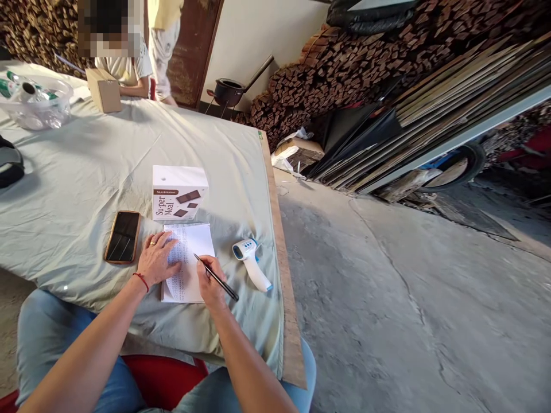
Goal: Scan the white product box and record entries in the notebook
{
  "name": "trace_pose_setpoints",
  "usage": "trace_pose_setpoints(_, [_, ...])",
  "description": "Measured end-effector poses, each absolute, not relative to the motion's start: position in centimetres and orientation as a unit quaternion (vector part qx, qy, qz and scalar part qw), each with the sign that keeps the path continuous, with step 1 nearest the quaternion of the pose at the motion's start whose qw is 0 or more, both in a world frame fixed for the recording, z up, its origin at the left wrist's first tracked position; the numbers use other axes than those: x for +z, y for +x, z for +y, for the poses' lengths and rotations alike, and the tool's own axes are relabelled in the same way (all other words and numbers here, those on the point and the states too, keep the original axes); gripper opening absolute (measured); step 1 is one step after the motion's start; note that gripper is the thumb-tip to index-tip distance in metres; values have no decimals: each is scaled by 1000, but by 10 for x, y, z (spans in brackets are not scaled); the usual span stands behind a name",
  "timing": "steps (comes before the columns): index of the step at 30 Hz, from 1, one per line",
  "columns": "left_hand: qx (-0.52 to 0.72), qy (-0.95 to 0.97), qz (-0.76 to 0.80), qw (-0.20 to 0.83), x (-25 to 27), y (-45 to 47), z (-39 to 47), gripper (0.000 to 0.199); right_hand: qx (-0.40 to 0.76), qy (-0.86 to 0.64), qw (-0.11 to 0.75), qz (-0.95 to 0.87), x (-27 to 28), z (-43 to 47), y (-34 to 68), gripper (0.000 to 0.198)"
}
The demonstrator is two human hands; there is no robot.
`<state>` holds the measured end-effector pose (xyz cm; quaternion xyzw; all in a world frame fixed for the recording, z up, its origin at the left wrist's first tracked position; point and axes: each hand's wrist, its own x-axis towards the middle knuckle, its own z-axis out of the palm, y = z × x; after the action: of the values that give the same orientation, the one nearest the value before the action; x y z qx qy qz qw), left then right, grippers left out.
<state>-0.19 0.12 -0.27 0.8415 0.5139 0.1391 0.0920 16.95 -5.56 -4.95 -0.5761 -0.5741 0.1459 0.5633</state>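
Observation:
A white notepad [189,246] with lines of writing on its left part lies on the cloth-covered table. My left hand [157,259] rests flat on the pad's left side, fingers spread. In my right hand [210,281] is a black pen [222,284], its upper end at the pad and the other end pointing toward the lower right. Just beyond the pad stands a white Super Meal box [181,193]. Left of my left hand lies a phone [123,237] with a dark screen. A white and blue infrared thermometer [252,265] lies to the right of my right hand.
A clear plastic tub [38,109] of bottles, a dark object [9,163] and a cardboard box [103,90] are on the table's far left. One person [124,69] sits across; another stands behind. The table's wooden edge [286,275] runs along the right. Stacked firewood [297,80] lies beyond.

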Motion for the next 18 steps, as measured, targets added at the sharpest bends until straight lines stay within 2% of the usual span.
trace_pose_setpoints(5, [136,844,511,92,-1,-5,1,53,93,-522,547,-648,-33,-55,175,26])
trace_pose_setpoints(11, [183,835,510,95,-6,-7,1,46,-10,-611,384,-692,-47,-52,203,57])
trace_pose_setpoints(13, [242,811,515,135,-13,-9,2,47,-31,-643,346,-683,-58,-51,210,60])
trace_pose_setpoints(15, [346,741,528,231,-21,-12,6,53,-41,-659,333,-673,-69,-49,213,62])
trace_pose_setpoints(16, [408,682,535,284,-23,-14,10,54,-44,-659,336,-671,-74,-47,213,61])
trace_pose_setpoints(18, [460,629,545,309,-24,-17,25,61,-46,-640,371,-671,-81,-43,212,59])
